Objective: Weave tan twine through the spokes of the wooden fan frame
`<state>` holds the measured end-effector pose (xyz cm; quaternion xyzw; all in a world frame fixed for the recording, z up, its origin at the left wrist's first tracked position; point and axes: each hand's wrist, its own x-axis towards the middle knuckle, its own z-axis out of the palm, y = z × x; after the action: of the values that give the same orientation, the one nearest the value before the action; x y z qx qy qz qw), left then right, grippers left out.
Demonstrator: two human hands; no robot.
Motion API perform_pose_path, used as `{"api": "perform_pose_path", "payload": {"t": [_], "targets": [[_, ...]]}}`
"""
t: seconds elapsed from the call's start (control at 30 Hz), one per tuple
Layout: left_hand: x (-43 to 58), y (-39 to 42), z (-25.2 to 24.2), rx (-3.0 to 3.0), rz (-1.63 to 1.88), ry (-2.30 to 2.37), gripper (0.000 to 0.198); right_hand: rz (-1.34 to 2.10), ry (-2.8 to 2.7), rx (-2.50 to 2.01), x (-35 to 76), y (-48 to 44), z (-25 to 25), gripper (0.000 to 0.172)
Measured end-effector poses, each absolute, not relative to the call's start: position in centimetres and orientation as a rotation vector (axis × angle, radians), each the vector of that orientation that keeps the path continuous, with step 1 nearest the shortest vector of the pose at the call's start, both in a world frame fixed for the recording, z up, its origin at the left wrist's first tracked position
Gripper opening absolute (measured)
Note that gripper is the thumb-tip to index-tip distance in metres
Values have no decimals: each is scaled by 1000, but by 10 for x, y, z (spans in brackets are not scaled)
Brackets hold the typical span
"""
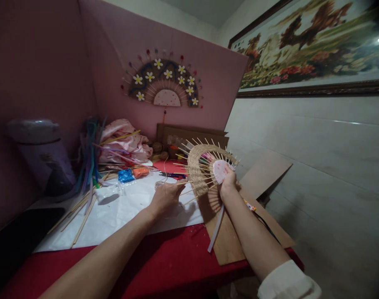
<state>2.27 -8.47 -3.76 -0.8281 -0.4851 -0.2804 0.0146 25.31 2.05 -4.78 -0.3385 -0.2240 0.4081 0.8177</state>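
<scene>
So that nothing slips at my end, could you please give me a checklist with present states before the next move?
1. Right hand holding the woven fan at its pink base: ok.
2. Left hand at the fan's lower left sticks: ok.
3. Left fingertips firmly gripping something: cannot tell, the hand hides it.
4. Loose twine behind the left hand free of tangles: cannot tell, too small.
5. Spare sticks apart from both hands: ok.
6. Flowered fan on the pink panel visible: ok.
</scene>
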Motion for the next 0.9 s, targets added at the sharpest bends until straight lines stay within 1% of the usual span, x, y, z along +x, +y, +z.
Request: {"api": "perform_pose_path", "payload": {"t": [0.47, 0.67, 0.9], "targets": [[20, -85, -36, -2554, -974, -1395, 30, 968, -418, -792, 249, 14, -39, 17], [20, -85, -35, -2567, -894, -1370, 32, 969, -411, -774, 250, 17, -41, 17], [21, -83, -41, -2603, -747, -1307, 35, 989, -365, -742, 250, 21, -49, 11]]}}
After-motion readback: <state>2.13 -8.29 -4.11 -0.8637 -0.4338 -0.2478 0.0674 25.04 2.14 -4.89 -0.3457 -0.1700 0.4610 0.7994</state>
